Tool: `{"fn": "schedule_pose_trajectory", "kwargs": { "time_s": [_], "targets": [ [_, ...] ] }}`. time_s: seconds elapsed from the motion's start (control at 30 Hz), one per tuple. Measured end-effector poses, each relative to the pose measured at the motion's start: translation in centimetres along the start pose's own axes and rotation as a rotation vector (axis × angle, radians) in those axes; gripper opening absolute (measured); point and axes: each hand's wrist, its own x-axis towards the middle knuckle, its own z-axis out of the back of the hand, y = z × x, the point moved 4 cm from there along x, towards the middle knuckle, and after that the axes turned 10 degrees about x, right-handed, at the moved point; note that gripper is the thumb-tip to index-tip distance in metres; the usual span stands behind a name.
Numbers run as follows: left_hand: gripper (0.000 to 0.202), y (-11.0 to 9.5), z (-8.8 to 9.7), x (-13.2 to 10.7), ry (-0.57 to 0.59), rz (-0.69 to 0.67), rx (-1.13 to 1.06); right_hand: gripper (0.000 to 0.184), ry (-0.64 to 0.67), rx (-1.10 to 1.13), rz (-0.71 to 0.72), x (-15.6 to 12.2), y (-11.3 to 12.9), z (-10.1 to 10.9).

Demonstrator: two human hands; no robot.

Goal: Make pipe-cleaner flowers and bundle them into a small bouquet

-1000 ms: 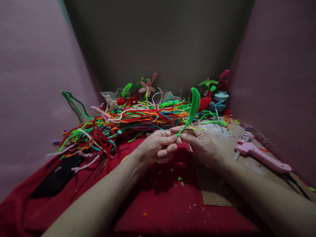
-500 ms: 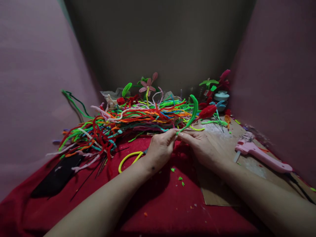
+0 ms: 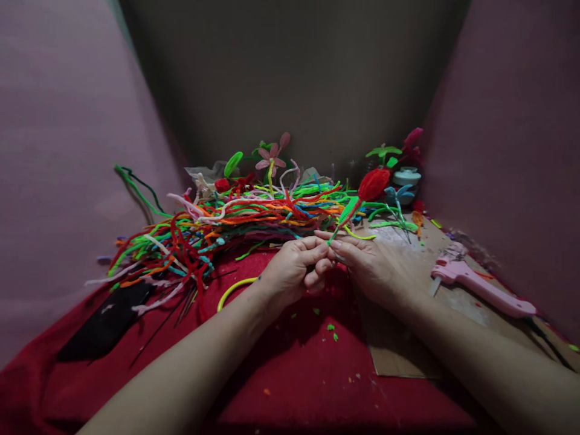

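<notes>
Both my hands meet at the centre over a red cloth (image 3: pixel 290 374). My left hand (image 3: pixel 294 269) and my right hand (image 3: pixel 365 266) pinch the lower end of a pipe-cleaner flower stem (image 3: pixel 338 232). The stem rises to the upper right, with a green leaf (image 3: pixel 348 211) partway up and a fuzzy red flower head (image 3: pixel 374 183) at the top. Fingers of both hands are closed round the stem's base, touching one another.
A big heap of coloured pipe cleaners (image 3: pixel 226 223) lies behind my hands. Finished flowers (image 3: pixel 272 158) stand at the back. A pink glue gun (image 3: pixel 475 284) rests on cardboard (image 3: pixel 408 356) to the right. A yellow handle (image 3: pixel 233 289) shows by my left wrist. A black object (image 3: pixel 106 323) lies at the left.
The stem has been turned between my fingers: the broad green leaf that faced me swung edge-on, and the red flower head now stands at the top. My hands stayed in place.
</notes>
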Motion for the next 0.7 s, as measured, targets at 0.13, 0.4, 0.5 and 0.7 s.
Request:
{"fn": "schedule_pose_trajectory", "kwargs": {
  "time_s": [0.13,0.4,0.5,0.7],
  "targets": [
    [0.013,0.2,0.1,0.0,0.161,0.073,-0.168,0.02,0.044,0.113,-0.016,0.0,-0.4,0.1],
    [0.017,-0.5,0.2,0.0,0.087,0.055,0.073,0.022,-0.01,0.185,0.02,0.3,-2.1,0.6],
    [0.019,-0.6,0.8,0.1,-0.171,-0.056,0.467,0.023,-0.05,0.152,-0.016,0.2,-2.0,0.5],
    [0.015,-0.8,0.3,-0.9,-0.464,-0.429,1.347,0.024,-0.143,-0.001,-0.013,-0.3,-0.6,0.1]
  ]
}}
